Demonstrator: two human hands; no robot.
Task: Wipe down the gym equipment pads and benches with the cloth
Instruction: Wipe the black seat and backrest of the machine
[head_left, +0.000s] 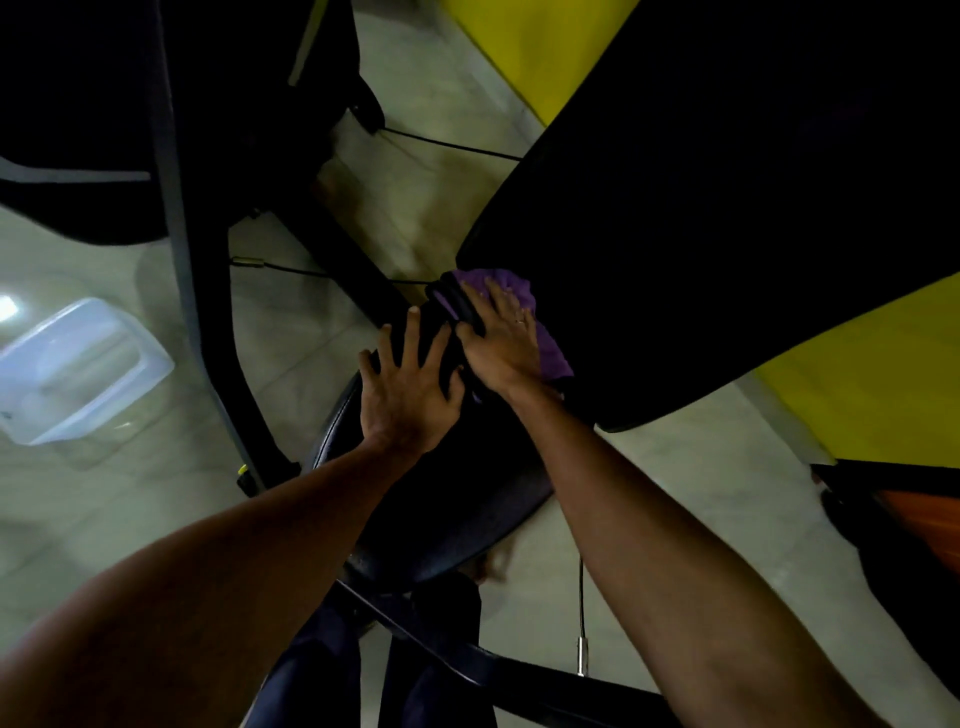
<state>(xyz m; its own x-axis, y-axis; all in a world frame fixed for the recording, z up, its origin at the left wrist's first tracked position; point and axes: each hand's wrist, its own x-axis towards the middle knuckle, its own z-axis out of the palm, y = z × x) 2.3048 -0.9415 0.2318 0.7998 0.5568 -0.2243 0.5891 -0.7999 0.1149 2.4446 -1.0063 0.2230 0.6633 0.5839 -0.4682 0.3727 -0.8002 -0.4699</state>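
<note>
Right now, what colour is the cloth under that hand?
Purple cloth, pressed under the right hand; the head view shows it.

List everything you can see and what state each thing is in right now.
Back pad: tilted.
Seat pad: bare of cloth.
Cloth: bunched, pressed against the back pad's lower end.
Right hand: fingers straight, pressing the cloth.
Left hand: fingers spread, resting on the seat pad.
Tub: on the floor, contents unclear.

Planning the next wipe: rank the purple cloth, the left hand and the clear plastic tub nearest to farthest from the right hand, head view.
1. purple cloth, under the right hand.
2. left hand, just beside it, on the seat pad.
3. clear plastic tub, far left on the floor.
</note>
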